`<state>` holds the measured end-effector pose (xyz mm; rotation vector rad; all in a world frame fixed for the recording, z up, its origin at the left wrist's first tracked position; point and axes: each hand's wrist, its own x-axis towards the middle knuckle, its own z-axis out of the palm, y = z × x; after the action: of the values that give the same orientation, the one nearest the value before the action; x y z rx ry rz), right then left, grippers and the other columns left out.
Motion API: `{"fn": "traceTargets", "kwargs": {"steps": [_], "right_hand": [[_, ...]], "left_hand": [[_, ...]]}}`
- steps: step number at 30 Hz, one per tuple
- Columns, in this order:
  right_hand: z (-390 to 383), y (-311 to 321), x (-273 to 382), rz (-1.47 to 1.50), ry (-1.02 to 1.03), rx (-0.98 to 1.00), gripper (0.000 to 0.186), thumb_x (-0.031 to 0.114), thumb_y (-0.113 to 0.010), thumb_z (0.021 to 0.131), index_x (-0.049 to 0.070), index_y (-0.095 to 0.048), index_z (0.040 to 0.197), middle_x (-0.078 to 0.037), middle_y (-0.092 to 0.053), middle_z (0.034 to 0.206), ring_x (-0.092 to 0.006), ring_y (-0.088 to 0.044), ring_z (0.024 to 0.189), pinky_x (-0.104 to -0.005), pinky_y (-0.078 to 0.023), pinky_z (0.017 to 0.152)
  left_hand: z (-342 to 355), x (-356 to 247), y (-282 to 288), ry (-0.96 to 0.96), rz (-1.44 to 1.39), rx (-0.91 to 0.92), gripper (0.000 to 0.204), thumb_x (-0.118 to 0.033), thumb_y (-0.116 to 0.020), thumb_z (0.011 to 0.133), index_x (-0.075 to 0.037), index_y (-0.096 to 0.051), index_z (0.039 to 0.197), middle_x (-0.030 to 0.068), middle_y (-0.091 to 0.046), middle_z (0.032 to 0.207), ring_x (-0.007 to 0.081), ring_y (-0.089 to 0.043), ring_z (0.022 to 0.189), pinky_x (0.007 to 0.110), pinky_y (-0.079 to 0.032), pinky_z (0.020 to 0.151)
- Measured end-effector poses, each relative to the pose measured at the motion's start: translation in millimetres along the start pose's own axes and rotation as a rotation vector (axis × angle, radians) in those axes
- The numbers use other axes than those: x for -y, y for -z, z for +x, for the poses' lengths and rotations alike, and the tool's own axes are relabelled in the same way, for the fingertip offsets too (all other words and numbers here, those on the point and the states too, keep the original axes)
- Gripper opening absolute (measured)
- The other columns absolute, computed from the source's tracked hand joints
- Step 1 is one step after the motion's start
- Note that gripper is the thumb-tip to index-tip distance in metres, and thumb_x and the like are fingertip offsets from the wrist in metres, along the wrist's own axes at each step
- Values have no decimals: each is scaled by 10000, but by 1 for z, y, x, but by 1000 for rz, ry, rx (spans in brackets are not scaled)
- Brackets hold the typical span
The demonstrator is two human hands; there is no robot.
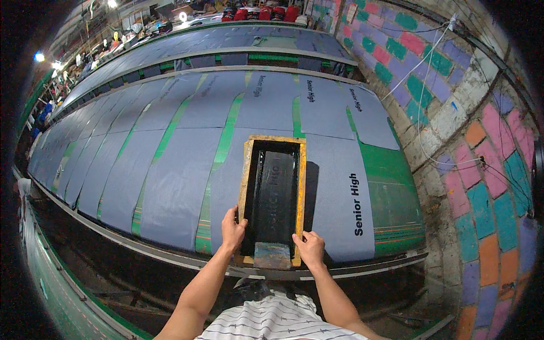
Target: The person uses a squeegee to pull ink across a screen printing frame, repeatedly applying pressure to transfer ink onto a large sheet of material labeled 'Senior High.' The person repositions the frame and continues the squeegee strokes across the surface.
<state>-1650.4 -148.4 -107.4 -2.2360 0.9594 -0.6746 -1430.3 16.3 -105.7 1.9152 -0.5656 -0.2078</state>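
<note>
A screen printing frame (302, 181) with yellow, ink-stained sides lies over a blue-grey cloth piece on the long table. Dark ink coats the edges of its mesh (276, 192), and faint lettering shows in the middle. At its near end rests a worn, flat-bladed squeegee (272, 255), touched by neither hand. My left hand (233, 229) grips the frame's left side near the front corner. On the opposite side, my right hand (310, 247) pinches the frame's edge between thumb and fingers. Right of the frame, a cloth piece (340, 187) bears black printed lettering.
More blue-grey cloth pieces (170, 198) cover the green table (394, 192), some with black print along the far row. A metal rail (351, 273) runs along the near edge. Behind stands another covered table (209, 42). A painted brick wall (487, 187) with hanging cables borders the right.
</note>
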Motion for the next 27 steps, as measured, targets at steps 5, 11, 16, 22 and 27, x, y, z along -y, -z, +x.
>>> {"fn": "traceTargets", "kwargs": {"steps": [5,11,16,22,27], "right_hand": [[1,6,8,-7,-43,38,350,316,-789,842,-28,-734,876,-165,-620,710,-323,-619,665,-437,-482,630],[-2,5,7,4,-38,6,336,307,-798,835,-16,-738,906,-188,-654,801,-371,-654,723,-466,-518,654],[4,0,15,37,25,-106,304,249,-826,807,-26,-732,894,-175,-665,803,-351,-667,720,-433,-516,625],[10,-19,42,31,62,-89,309,238,-835,798,-31,-740,916,-161,-659,793,-326,-653,688,-430,-511,618],[8,-53,84,34,79,-69,317,249,-833,800,-30,-741,919,-149,-643,763,-320,-641,673,-433,-501,608]], "left_hand": [[-1,-1,0,-11,-4,-11,579,-29,-690,777,19,-573,1342,193,-652,1178,331,-655,1073,393,-525,903],[-1,-6,2,-83,-34,-26,573,-21,-704,769,23,-588,1328,179,-650,1164,314,-649,1072,381,-525,915],[3,-4,9,-214,-62,-89,565,13,-704,761,35,-591,1314,172,-651,1148,306,-646,1070,379,-515,936],[17,-1,39,-193,-92,-98,562,21,-698,758,45,-593,1309,171,-643,1127,307,-640,1054,379,-510,937],[34,24,88,-148,-88,-104,565,-3,-709,749,54,-594,1299,175,-644,1123,309,-642,1056,381,-510,936]]}}
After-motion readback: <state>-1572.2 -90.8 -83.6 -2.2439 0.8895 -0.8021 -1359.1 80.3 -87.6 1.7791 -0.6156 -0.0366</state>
